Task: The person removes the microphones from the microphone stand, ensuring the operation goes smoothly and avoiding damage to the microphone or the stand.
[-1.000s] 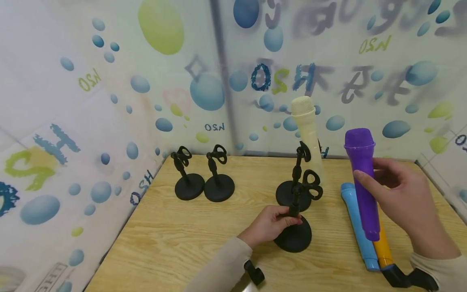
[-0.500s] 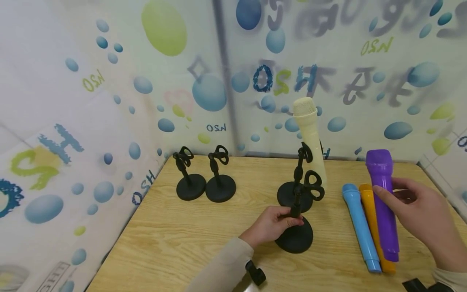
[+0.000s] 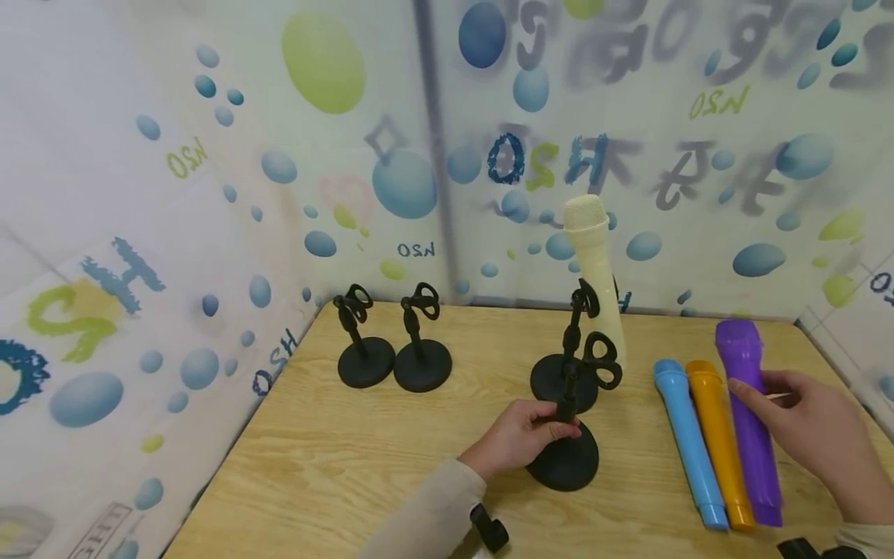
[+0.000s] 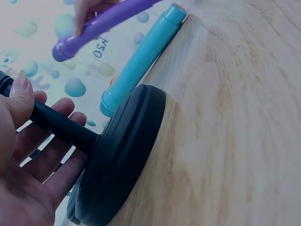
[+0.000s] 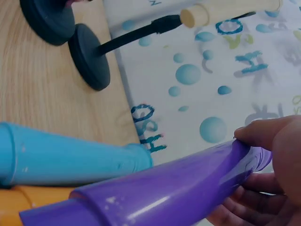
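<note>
My left hand (image 3: 520,436) grips the post of a black microphone stand (image 3: 563,469), its round base towards me and its ring clip above my fingers. In the left wrist view the thumb and fingers lie around the post (image 4: 63,125). On the right, my right hand (image 3: 813,427) holds a purple toy microphone (image 3: 757,462) by its upper body, head pointing away from me. It is alongside an orange microphone (image 3: 719,446) and a light blue one (image 3: 687,446). A cream microphone (image 3: 594,256) sits tilted upright in the stand (image 3: 548,379) just behind the left hand's stand.
Two more black stands, a left one (image 3: 366,362) and a right one (image 3: 423,366), stand side by side at the back left of the wooden table (image 3: 335,466). A patterned wall covering (image 3: 468,225) rises behind the table's back edge.
My right hand has moved the purple microphone rightward and down, from over the blue and orange ones to beside the orange one. My left hand keeps its grip on the stand.
</note>
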Demonstrator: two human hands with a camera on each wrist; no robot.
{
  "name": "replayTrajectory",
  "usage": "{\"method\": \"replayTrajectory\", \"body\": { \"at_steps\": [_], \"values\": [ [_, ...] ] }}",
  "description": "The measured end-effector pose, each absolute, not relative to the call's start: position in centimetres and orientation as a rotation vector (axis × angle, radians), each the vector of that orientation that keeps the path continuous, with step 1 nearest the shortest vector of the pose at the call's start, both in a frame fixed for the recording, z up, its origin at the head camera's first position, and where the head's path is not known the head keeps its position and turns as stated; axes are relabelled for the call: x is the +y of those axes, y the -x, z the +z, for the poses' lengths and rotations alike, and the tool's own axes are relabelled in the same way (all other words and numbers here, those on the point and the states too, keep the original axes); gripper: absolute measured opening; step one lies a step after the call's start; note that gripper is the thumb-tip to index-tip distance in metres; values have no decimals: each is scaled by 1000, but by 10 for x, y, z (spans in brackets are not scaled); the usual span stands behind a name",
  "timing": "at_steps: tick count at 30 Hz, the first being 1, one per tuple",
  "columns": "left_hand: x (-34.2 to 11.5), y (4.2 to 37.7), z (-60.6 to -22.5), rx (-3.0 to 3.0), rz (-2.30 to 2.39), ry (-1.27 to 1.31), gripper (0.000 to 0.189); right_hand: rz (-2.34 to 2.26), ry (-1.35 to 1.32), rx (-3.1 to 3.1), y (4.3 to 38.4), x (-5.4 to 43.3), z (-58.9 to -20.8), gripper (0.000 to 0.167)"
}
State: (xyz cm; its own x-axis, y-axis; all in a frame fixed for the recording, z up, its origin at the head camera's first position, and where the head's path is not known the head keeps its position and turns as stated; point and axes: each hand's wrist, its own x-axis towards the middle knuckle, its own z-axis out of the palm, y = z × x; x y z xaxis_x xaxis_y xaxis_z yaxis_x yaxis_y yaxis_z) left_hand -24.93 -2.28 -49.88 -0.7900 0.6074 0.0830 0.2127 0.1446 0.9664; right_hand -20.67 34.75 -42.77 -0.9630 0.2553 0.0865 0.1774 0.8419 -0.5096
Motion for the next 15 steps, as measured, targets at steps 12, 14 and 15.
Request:
{"method": "replayTrajectory", "body": {
  "at_steps": [12, 14, 15],
  "values": [
    [-22, 249, -497, 2094, 1681, -786, 26, 836, 479, -3008, 213, 371, -459, 89],
    [-22, 249, -498, 2098, 1681, -786, 27, 854, 511, -3026, 215, 374, -463, 91],
    [-22, 249, -498, 2101, 1681, -789, 27, 865, 529, -3033, 215, 375, -465, 91]
  ]
}}
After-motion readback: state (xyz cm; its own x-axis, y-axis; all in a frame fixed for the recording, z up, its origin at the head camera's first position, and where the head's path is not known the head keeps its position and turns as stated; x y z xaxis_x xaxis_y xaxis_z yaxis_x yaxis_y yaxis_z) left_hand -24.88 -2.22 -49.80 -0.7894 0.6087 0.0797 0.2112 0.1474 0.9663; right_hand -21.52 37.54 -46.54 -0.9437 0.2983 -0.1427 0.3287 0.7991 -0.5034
